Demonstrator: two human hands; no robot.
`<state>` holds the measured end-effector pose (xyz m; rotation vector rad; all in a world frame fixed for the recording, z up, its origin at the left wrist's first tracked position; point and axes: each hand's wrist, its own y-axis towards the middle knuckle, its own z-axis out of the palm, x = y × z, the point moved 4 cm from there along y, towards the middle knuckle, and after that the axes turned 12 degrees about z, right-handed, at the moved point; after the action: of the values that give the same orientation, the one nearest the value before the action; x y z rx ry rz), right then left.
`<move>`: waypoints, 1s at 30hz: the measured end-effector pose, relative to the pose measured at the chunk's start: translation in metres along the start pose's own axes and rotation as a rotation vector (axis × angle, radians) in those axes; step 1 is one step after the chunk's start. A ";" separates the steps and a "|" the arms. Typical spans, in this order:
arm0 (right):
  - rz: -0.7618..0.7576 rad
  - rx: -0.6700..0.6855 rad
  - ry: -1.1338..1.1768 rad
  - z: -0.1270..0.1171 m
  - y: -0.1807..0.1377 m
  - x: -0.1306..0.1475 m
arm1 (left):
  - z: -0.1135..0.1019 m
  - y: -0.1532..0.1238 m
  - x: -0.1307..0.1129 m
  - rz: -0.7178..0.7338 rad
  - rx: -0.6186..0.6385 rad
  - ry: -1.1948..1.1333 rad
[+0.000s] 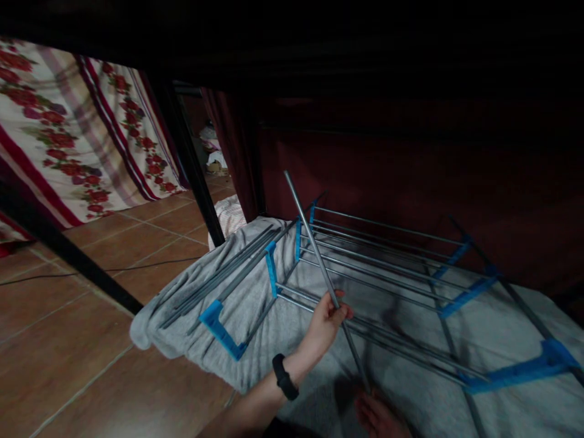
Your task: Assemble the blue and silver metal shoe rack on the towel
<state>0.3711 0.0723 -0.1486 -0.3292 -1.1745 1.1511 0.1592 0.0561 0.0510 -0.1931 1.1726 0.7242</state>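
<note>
One metal tube (312, 243) slanted across the rack (469, 296), clasped in the left grip (327, 316) (whether the right grip (381, 417) had closed, I couldn't tell), so a careless swing might have knocked its long upper end against the rack.

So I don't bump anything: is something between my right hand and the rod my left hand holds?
Nothing visible: your right hand is at the lower visible end of the rod, its grip unclear; your left hand holds it higher up.
</note>
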 end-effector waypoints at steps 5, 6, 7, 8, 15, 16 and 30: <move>0.080 -0.002 -0.091 0.024 -0.003 -0.003 | 0.004 -0.008 0.001 0.015 0.129 0.072; 0.062 -0.020 -0.129 0.023 -0.005 -0.001 | 0.003 -0.008 -0.002 0.032 0.145 0.107; 0.030 -0.049 -0.160 0.022 -0.008 0.001 | 0.001 -0.007 -0.005 0.051 0.162 0.147; -0.010 -0.090 -0.177 0.019 -0.012 0.005 | -0.001 -0.005 -0.009 0.072 0.178 0.192; -0.237 -0.193 -0.084 0.005 -0.036 0.052 | -0.021 0.007 -0.016 0.188 0.210 0.467; -0.274 -0.204 -0.063 0.003 -0.038 0.061 | -0.025 0.008 -0.015 0.199 0.200 0.481; -0.634 -0.241 0.369 0.005 -0.104 0.163 | -0.085 0.007 0.031 0.379 0.446 1.046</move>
<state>0.4121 0.1611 0.0180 -0.3049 -0.9831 0.3761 0.0959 0.0324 -0.0092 0.0520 2.3827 0.6680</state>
